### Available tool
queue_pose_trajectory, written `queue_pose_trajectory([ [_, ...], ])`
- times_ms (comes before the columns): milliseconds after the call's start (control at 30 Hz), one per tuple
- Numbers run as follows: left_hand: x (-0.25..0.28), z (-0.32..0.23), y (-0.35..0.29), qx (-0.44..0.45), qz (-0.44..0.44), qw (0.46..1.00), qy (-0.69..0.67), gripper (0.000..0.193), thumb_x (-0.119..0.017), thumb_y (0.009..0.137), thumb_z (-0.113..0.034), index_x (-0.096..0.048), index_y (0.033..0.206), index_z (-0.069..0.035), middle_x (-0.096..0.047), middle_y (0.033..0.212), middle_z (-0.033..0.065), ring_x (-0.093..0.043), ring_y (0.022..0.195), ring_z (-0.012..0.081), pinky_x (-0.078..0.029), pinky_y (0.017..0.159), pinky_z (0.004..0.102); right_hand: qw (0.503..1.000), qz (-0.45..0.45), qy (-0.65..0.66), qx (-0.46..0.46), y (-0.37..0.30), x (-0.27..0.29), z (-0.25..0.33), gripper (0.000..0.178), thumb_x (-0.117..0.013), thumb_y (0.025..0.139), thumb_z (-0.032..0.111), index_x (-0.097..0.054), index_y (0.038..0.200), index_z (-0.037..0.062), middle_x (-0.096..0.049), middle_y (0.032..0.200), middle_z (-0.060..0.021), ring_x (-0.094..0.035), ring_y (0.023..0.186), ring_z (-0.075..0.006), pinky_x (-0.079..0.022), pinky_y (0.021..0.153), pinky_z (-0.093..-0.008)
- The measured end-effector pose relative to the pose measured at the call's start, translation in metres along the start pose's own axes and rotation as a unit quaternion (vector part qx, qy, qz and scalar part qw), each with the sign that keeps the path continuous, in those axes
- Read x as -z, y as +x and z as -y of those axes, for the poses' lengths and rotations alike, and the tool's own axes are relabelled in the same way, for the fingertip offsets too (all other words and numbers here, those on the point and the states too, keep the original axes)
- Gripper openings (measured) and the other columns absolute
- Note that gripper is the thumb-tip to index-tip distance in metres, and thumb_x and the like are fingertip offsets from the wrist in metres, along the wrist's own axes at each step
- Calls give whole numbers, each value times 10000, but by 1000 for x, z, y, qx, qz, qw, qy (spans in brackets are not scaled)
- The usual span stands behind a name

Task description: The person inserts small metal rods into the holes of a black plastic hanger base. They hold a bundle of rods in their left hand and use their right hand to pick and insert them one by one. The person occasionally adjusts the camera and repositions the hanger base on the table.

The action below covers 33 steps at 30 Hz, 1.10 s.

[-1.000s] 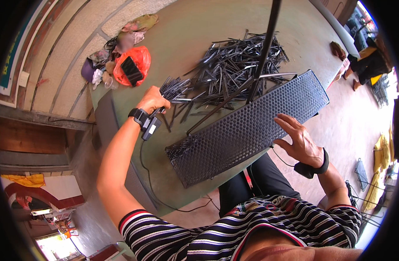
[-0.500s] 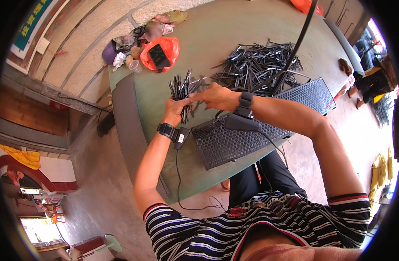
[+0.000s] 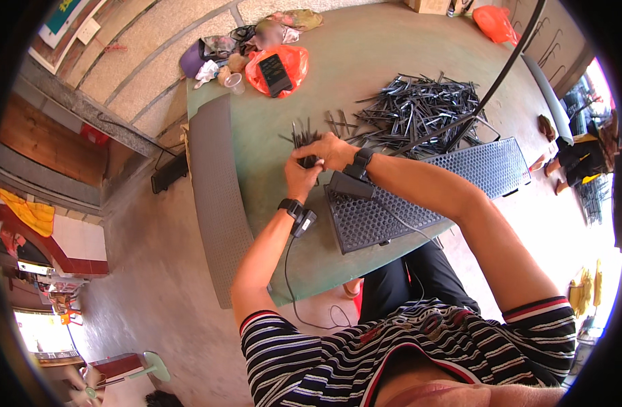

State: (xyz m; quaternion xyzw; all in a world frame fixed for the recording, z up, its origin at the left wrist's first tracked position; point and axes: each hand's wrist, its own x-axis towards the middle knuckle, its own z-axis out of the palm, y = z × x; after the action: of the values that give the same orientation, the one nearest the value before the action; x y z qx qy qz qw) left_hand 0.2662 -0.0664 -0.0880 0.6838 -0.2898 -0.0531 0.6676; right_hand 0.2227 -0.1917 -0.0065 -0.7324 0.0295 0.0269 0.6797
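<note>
A bundle of thin black strips (image 3: 304,136) stands roughly upright over the table, its ends splayed at the top. My left hand (image 3: 301,180) is closed round it from below. Against its right side, my right hand (image 3: 330,150) wraps over the strips with curled fingers, touching the left hand. Exactly which strips each hand grips is partly hidden. Beyond my right hand lies a big loose heap of similar strips (image 3: 426,112), with a few stray strips (image 3: 339,123) nearer the bundle. A long black panel with round holes (image 3: 392,220) sits under my right forearm.
A curved grey perforated sheet (image 3: 219,197) lies along the table's left edge. Farther back are a phone (image 3: 275,73) on an orange-red plastic bag (image 3: 295,61), a clear cup (image 3: 234,83) and cloth items. A dark rod (image 3: 504,78) rises across the heap. Cables hang from both wrists.
The view has shifted, so the table sits differently in it. My right hand has moved from pinching at the bundle's side to wrapping over it, closer against my left hand.
</note>
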Motion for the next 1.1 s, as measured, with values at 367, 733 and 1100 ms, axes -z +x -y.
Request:
queue_pose_trajectory([
  [367,-9,-38,-14,-2,-86,995,52,622,-726,633,-56,-432,1182,-45,-651,863,85,-639,762,182,-514,682,311,969,-83,152,-177,-19,-18,28,326,-748,715,198,-606,964,43,-559,734,-17,-471,582,-104,-352,457,-266],
  [733,-17,-31,-7,-10,-97,985,144,333,-672,669,-77,-557,980,-48,-637,762,124,-628,710,313,-479,632,375,971,-218,-95,-28,-8,-18,25,308,-699,724,227,-600,725,-64,-575,585,-75,-511,553,-89,-458,520,-305],
  [1100,-10,-15,-6,23,-88,995,44,210,-668,668,-84,-560,841,-31,-594,672,71,-562,604,156,-456,597,296,943,-317,-82,-54,19,35,48,243,-569,767,185,-640,797,-46,-654,716,-143,-597,627,-191,-472,549,-334],
])
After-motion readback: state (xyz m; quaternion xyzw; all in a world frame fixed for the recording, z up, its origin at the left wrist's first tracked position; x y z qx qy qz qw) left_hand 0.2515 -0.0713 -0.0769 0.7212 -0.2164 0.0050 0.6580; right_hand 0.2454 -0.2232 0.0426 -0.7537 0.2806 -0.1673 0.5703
